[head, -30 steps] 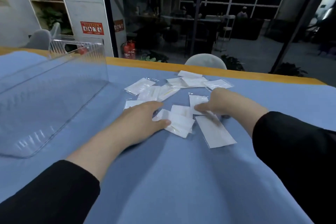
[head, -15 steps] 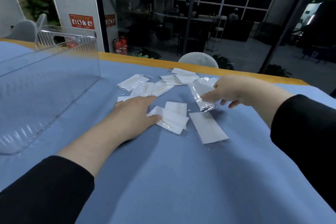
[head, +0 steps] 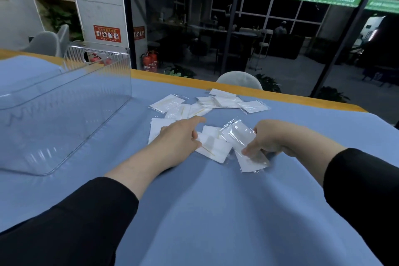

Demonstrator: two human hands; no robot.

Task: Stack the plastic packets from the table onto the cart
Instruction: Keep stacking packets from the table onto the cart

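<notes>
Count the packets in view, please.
12 packets: five along the far row, two just before it, one under the left hand, two at centre, one held by the right hand, one below it. Overlaps may hide more.

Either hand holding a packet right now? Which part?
Right hand pinches a clear plastic packet at its near-right edge. Left hand lies flat on the white packets, gripping nothing.

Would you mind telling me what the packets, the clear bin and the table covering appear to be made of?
The packets look like thin, glossy clear plastic film over white inserts; the one held by the right hand crinkles and glints. The clear bin seems rigid transparent plastic, with ribbed walls and bright edge reflections. The table covering looks like matte blue cloth, judging by its soft folds.
</notes>
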